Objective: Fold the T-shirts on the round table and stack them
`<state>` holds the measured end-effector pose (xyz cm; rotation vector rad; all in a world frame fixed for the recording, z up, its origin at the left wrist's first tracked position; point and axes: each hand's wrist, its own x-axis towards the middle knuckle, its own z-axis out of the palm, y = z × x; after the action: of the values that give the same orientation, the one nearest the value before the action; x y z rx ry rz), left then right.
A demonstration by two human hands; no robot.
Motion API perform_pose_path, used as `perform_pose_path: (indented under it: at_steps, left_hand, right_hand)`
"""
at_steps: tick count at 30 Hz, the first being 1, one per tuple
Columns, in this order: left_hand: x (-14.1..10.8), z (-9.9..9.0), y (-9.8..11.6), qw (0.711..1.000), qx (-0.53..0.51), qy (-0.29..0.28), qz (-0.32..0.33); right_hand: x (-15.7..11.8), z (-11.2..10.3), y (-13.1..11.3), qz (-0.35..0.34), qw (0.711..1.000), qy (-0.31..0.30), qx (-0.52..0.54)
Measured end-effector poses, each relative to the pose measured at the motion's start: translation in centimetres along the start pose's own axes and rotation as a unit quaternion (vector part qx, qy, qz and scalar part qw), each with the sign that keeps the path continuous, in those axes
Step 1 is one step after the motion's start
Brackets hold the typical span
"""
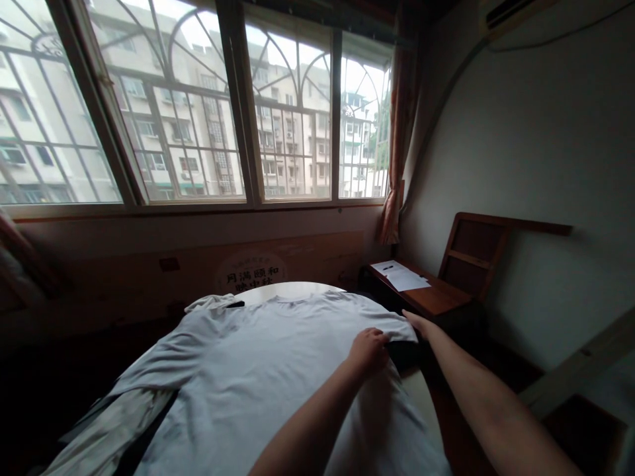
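A white T-shirt (278, 350) lies spread over a round table (292, 288), its neckline toward the window. My left hand (370, 350) is at the right side of the shirt, near the underarm, with its fingers curled onto the fabric. Farther right, my right hand (417, 322) grips the outer end of the right sleeve (391, 325); most of its fingers are hidden or blurred. Beneath the shirt's left side, a pale patterned cloth (116, 423) and dark fabric stick out. Another light bunched cloth (211, 303) rests at the table's far left edge.
Right of the table stands a low brown wooden piece of furniture (446, 301) bearing white papers (399, 274) and a dark pen. Behind the table, a large cardboard panel (317, 261) leans under the barred windows (292, 132). An orange curtain (394, 172) hangs at the corner.
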<state>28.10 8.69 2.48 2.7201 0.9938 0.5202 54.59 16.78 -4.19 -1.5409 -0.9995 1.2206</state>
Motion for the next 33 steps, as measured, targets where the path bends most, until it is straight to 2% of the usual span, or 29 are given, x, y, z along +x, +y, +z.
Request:
perform_pose_path:
  at_steps: [4, 6, 9, 12, 16, 23, 26, 33]
  left_hand:
    - [2.2, 2.9, 2.7, 1.000, -0.009, -0.010, 0.003]
    - [2.5, 3.8, 3.0, 1.000, -0.006, -0.014, -0.006]
    - [2.4, 4.6, 2.8, 1.000, 0.000, -0.021, -0.018]
    - [2.7, 4.8, 2.6, 0.999, 0.006, -0.027, -0.030]
    - [3.4, 4.4, 2.8, 0.998, 0.011, -0.024, -0.057]
    - [4.2, 4.3, 3.9, 0.993, 0.009, -0.001, -0.117]
    - [4.5, 4.5, 4.2, 0.992, 0.010, -0.004, -0.125]
    - [4.9, 4.3, 4.1, 0.994, -0.005, -0.012, -0.112]
  right_hand:
    - [0.0, -0.4, 0.4, 0.082, 0.994, -0.055, 0.038]
    - [0.2, -0.6, 0.5, 0.081, 0.992, -0.064, 0.072]
    - [0.7, -1.1, 0.3, 0.039, 0.990, -0.034, 0.134]
    - [1.3, -1.4, 0.0, -0.014, 0.982, 0.015, 0.190]
    - [2.0, -1.2, -0.6, -0.062, 0.970, 0.047, 0.232]
    - [2.8, -0.6, -1.1, -0.099, 0.958, 0.080, 0.258]
    - [2.7, -0.7, -1.1, -0.089, 0.963, 0.068, 0.246]
    - [1.5, 0.1, -0.9, -0.027, 0.979, -0.007, 0.203]
